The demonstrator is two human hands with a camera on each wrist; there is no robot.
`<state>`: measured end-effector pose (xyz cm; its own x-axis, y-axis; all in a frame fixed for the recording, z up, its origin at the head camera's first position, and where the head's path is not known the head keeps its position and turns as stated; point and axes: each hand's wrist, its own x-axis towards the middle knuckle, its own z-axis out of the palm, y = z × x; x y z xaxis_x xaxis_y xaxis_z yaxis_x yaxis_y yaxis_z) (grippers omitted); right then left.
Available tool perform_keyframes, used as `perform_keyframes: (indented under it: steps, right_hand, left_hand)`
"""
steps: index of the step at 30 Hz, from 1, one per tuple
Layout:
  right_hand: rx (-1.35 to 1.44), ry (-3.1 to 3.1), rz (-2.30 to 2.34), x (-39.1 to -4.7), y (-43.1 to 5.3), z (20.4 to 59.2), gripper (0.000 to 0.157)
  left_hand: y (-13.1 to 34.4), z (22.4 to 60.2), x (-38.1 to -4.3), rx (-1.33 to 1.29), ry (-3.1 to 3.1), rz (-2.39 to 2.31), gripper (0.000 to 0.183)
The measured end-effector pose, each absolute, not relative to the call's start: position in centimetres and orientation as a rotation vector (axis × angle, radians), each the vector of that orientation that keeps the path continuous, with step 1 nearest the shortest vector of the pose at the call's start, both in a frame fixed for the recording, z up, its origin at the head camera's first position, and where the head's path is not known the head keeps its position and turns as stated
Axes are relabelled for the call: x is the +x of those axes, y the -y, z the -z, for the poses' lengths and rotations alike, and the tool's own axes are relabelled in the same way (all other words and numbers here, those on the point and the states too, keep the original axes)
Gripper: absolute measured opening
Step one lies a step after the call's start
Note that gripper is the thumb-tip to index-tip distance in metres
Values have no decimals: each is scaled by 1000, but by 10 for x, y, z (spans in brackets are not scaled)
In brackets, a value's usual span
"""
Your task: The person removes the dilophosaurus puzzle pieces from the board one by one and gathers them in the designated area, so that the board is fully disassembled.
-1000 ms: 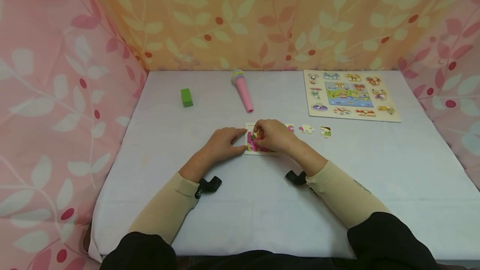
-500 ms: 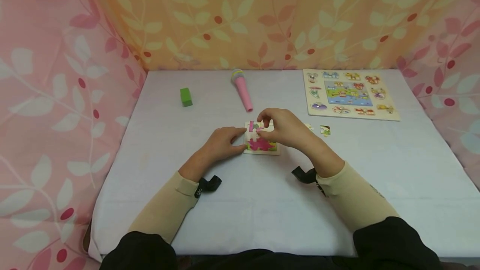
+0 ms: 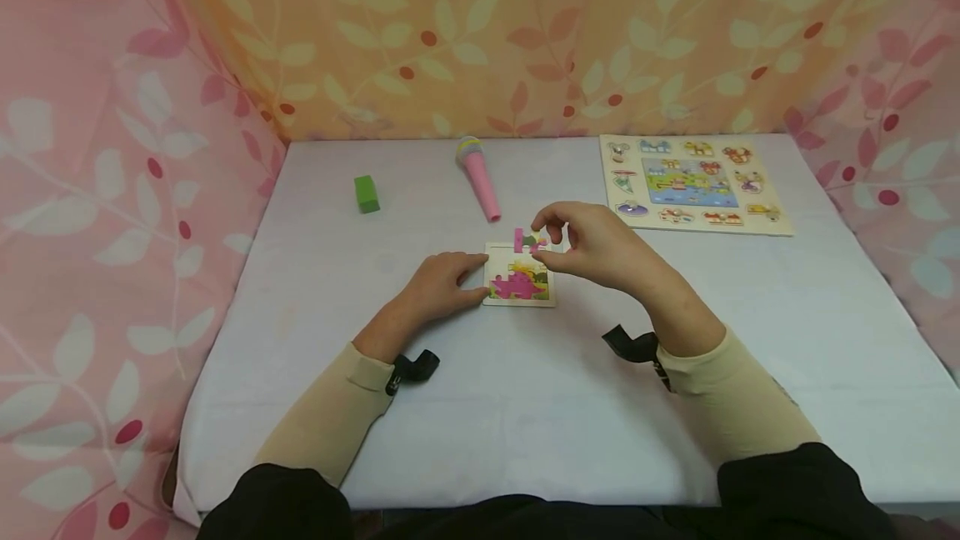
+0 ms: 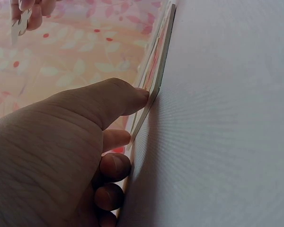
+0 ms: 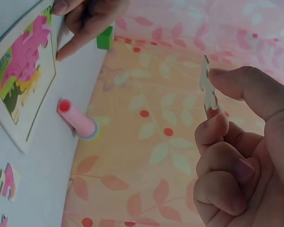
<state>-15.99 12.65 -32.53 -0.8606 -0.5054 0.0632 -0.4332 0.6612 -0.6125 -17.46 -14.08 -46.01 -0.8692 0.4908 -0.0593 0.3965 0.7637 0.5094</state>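
Note:
A small framed jigsaw puzzle (image 3: 521, 302) showing a pink dinosaur lies flat on the table, its upper part bare. At its left edge my left hand (image 3: 442, 288) rests thumb and index fingertips, the other fingers bent beneath in the left wrist view. Between thumb and index finger my right hand (image 3: 596, 248) pinches a jigsaw piece (image 5: 207, 87), raised over the puzzle's upper right corner. Its pink and green picture faces the head camera; in the right wrist view it appears nearly edge-on. Loose jigsaw pieces (image 5: 9, 182) lie beside the frame, hidden by my right hand in the head view.
Beyond the puzzle lies a pink toy microphone (image 3: 480, 182), with a green block (image 3: 367, 194) to its left. A wooden peg board (image 3: 697, 223) sits at the back right. Patterned curtains (image 3: 420, 40) enclose the table's back and sides.
My right hand has lifted the jigsaw piece off the puzzle and carried it up and to the right, uncovering the frame's upper part. The left hand stays at the left edge.

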Motion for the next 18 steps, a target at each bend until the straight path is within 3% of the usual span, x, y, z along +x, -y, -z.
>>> perform_keyframes:
  steps: [18]
  right_hand:
    - [-679,-2779,923,-147,-167,321,31]
  left_hand:
    - [141,455,-172,714,-2760,-761,63]
